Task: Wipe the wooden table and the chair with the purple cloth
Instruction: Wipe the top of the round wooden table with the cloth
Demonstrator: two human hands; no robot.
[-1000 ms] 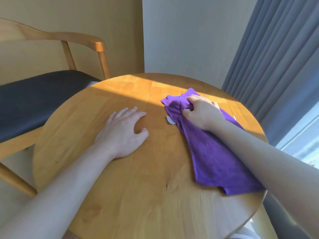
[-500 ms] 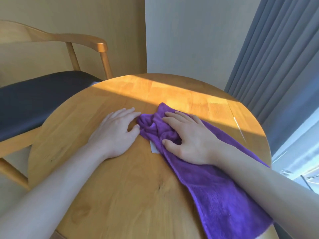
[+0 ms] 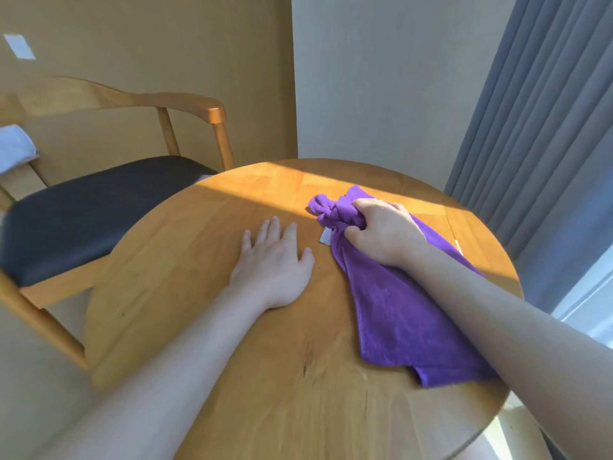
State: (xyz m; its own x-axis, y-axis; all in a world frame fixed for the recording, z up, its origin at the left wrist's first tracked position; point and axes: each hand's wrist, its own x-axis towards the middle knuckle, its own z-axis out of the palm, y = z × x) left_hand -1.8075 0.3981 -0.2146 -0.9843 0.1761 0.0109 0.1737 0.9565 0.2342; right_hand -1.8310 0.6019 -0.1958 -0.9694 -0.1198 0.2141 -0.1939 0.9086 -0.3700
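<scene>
Sunlight falls across the far side of the round wooden table (image 3: 265, 410) as your right hand (image 3: 384, 234) clenches the bunched far end of the purple cloth (image 3: 401, 313), your left hand (image 3: 273, 263) lying flat, fingers spread, just left; the chair (image 3: 99, 210) stands at left

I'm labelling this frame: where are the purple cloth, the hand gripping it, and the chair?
Purple cloth (image 3: 398, 313), head view, flat middle.
Right hand (image 3: 381, 227), head view, back of hand.
Wooden chair (image 3: 83, 207), head view, dark seat.
</scene>
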